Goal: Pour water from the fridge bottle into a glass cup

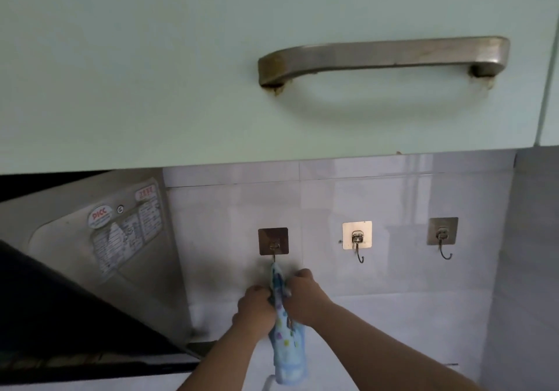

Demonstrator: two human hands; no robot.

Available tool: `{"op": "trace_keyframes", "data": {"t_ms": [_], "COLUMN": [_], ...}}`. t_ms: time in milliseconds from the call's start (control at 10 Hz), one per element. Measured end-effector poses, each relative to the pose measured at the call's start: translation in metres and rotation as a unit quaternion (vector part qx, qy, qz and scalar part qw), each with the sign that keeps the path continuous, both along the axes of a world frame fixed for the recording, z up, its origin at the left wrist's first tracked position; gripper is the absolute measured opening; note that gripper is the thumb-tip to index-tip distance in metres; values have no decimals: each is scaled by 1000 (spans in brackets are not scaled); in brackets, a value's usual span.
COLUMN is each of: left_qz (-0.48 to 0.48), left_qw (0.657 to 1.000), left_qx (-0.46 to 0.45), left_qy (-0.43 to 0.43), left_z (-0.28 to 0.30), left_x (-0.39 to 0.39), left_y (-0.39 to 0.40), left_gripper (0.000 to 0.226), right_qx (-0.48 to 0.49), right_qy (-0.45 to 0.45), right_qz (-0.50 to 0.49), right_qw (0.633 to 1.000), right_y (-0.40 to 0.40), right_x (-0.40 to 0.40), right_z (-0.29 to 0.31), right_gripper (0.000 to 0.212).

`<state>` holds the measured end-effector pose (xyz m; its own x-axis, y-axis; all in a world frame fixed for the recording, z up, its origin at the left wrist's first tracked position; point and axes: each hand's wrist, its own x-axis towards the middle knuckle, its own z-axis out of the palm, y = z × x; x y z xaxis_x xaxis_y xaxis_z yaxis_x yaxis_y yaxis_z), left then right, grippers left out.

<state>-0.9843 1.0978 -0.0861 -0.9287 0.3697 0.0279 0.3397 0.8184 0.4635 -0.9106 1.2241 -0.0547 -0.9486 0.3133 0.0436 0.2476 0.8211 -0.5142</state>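
fingers of both hands clutch hanging towel | left hook | range hood beside

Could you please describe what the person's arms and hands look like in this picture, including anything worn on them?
Both forearms are bare as far as the frame shows: no sleeves, gloves, watch or bracelet. The left hand and right hand carry no visible rings, though most fingers are hidden. Both arms enter from the bottom edge, the right one showing more of its length.

towel folds hiding fingers, forearms cut off
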Motion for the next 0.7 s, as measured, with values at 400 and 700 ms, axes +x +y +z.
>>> {"op": "trace_keyframes", "data": {"t_ms": [400, 700], "left_qz": [-54, -142], "left_qw": [974, 988], "left_qx": [204, 59], "left_qy": [-88, 30], "left_z": [40, 75], "left_x": [72, 154], "left_y": [-45, -78], "left_gripper": [34, 54], "right_qx": [8, 89], "right_qy": [21, 12], "right_qz": [-43, -76], "right_qw": [999, 993], "right_y": [12, 0], "right_x": [87, 204], "right_z": [20, 58], "right_gripper": [63, 71]}}
